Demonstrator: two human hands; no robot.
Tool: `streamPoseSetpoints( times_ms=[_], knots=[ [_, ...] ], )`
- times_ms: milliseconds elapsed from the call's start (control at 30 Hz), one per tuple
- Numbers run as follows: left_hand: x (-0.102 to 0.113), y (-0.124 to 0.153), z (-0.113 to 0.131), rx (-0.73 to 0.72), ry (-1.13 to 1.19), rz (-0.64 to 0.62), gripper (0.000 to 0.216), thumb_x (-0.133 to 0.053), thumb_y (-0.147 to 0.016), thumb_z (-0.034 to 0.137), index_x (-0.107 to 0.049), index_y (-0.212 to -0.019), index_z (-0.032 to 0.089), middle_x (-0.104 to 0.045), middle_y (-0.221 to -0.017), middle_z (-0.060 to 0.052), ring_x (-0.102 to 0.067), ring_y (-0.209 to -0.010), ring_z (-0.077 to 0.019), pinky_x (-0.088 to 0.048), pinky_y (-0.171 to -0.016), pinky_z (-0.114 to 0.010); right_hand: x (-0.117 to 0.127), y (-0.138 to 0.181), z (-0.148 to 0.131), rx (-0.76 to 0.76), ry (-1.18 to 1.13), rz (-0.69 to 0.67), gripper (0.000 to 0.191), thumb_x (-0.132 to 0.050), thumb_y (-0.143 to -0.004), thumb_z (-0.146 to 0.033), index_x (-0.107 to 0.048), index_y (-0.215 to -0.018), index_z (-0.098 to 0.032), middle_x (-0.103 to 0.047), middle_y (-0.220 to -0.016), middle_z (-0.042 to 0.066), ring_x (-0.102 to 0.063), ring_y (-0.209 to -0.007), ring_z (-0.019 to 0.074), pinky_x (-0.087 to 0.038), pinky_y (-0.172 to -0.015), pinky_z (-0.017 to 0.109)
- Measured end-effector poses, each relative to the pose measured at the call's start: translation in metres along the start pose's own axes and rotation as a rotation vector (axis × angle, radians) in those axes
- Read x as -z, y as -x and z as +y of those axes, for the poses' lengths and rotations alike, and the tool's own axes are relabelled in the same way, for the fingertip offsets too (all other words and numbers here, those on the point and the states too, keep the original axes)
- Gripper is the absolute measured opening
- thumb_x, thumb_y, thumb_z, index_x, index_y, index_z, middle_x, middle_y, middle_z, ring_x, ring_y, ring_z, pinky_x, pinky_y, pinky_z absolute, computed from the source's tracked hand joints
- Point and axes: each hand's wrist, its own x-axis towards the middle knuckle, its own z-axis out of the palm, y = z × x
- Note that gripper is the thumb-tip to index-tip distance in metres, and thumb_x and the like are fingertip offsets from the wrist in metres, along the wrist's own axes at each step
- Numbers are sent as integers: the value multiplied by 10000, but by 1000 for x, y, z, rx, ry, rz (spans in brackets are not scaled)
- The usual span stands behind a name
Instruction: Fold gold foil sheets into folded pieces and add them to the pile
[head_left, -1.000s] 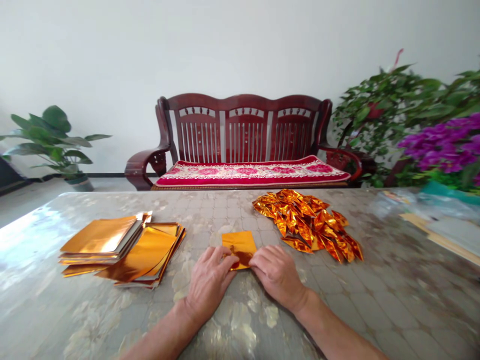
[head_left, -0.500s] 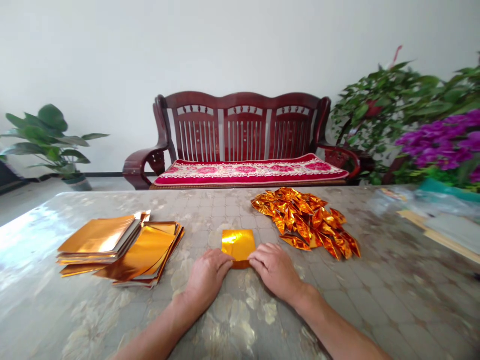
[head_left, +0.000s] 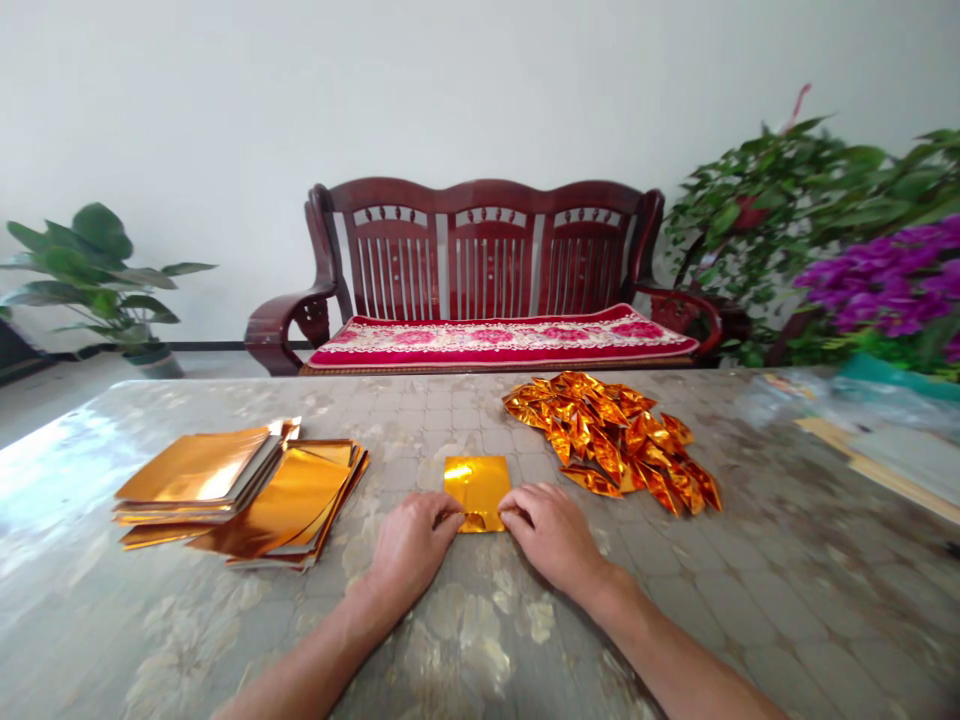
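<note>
The left hand (head_left: 412,545) and the right hand (head_left: 551,535) lay on the table, half open and loosely curled, with the backs up. Between them, touching both, was a square of gold foil paper (head_left: 477,490). The left fingertips (head_left: 454,510) met its lower left corner and the right fingertips (head_left: 508,512) its lower right corner, where a narrow strip looked folded up. The thumbs were hidden, so I could not tell whether either hand was actually pinching the foil. The table's mottled, glossy top (head_left: 465,640) ran under both forearms. Left of the left hand, and near it, sat two overlapping stacks of gold foil sheets (head_left: 285,500), with the farther-left stack (head_left: 193,472) a little beyond. Beyond the right hand, just clear of its fingers, lay a heap of folded gold foil pieces (head_left: 611,440). Much farther ahead of both hands stood a dark red wooden bench (head_left: 484,250) with a red floral cushion (head_left: 502,340), flanked by a leafy potted plant (head_left: 94,275) on the left and purple flowers (head_left: 881,285) on the right.
</note>
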Motion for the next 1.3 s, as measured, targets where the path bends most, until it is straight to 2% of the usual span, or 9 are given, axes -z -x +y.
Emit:
streamPoseSetpoints(
  times_ms=[133, 467, 800, 1200, 1300],
  knots=[
    [2, 1, 3, 23, -23, 10, 112, -598, -869, 275, -696, -831, 235, -712, -810, 14, -633, -824, -176, -378, -684, -248, -1, 0, -1, -11, 4, 12, 93, -619, -870, -207, -693, -860, -264, -725, -874, -11, -615, -861, 186, -385, -758, 295],
    [3, 2, 7, -20, -114, -7, 115, -542, -900, 229, -654, -916, 244, -694, -841, 9, -628, -859, -175, -381, -708, -246, -3, -1, -1, 4, 50, 8, 99, -611, -862, -204, -683, -828, -262, -714, -847, -2, -607, -849, 188, -375, -747, 299],
    [0, 2, 2, -66, -104, 6, 72, -518, -891, 187, -568, -863, 230, -642, -785, 23, -608, -798, -160, -365, -677, -235, -2, -1, -3, 38, 77, 0, 103, -602, -868, -187, -667, -822, -253, -706, -848, -7, -591, -849, 188, -358, -746, 306],
    [-2, 3, -1, -112, -156, -9, 93, -509, -908, 151, -573, -877, 211, -639, -853, -5, -605, -842, -176, -412, -745, -265, -3, -1, 0, 20, 97, -5, 56, -636, -863, -203, -641, -829, -247, -687, -858, -16, -567, -865, 188, -332, -750, 309],
    [-3, 3, -3, -167, -209, 25, 152, -515, -912, 142, -623, -993, 213, -630, -963, -39, -588, -934, -206, -444, -825, -305, -3, -1, 2, 9, 107, 9, 47, -672, -849, -225, -633, -829, -240, -663, -876, -9, -558, -882, 193, -340, -760, 309]
  ],
)
